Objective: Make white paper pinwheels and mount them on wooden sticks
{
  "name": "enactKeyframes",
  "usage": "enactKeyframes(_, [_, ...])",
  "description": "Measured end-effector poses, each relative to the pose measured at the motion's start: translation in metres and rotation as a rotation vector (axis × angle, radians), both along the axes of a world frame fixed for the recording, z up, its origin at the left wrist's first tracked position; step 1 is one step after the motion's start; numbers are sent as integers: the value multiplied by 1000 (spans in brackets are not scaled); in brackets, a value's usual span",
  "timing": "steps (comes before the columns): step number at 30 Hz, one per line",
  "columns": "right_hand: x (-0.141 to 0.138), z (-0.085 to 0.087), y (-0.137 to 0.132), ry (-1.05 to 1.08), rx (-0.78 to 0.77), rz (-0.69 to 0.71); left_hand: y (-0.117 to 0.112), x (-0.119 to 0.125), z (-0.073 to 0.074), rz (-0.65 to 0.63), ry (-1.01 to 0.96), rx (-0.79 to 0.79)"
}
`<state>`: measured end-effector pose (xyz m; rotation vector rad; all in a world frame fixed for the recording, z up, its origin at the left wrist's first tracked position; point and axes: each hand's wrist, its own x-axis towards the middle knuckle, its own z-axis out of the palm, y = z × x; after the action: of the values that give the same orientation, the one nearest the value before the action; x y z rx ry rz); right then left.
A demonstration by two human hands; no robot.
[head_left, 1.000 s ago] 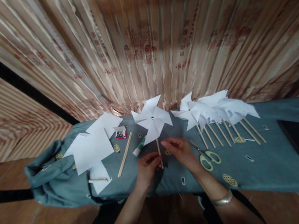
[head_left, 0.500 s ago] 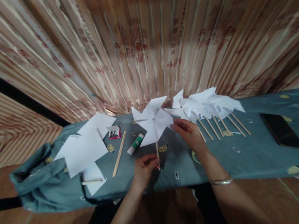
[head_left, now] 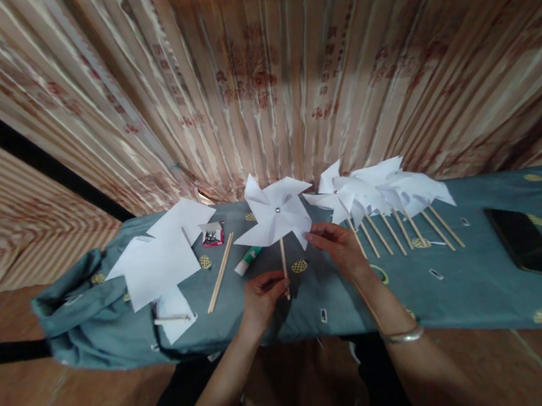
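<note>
A white paper pinwheel (head_left: 273, 219) with a silver pin at its centre stands upright on a thin wooden stick in front of me. My left hand (head_left: 264, 297) pinches the lower part of that stick between thumb and fingers. At the lower right blade, my right hand (head_left: 336, 248) has its fingertips closed at the tip; the exact grip is partly hidden. A glue stick (head_left: 243, 264) with a green label lies just left of the pinwheel, partly behind a blade. Several finished-looking pinwheels (head_left: 371, 192) lie overlapped to the right, their sticks pointing towards me.
White paper pieces (head_left: 161, 266) lie at the left, near loose wooden sticks (head_left: 220, 273) and a small red box of pins (head_left: 213, 234). A black phone (head_left: 527, 242) rests at the right on the green tablecloth (head_left: 455, 300). A patterned curtain (head_left: 263, 133) hangs behind.
The pinwheel's blades have turned a little clockwise, and my right hand has followed the blade slightly downward. My left hand keeps its hold on the stick. The view has shifted slightly.
</note>
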<state>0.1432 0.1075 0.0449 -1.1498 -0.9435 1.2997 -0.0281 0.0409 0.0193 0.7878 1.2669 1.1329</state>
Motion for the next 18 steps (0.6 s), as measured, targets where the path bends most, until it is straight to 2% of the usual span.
enactKeyframes(5, [-5, 0, -5, 49, -39, 65, 0, 1, 1, 27, -4, -12])
enactKeyframes(12, [-13, -6, -10, 170, -121, 159, 1, 1, 1, 3, 15, -4])
enactKeyframes(18, [-18, -7, -14, 200, -105, 232, 0, 0, -2, -7, 4, 12])
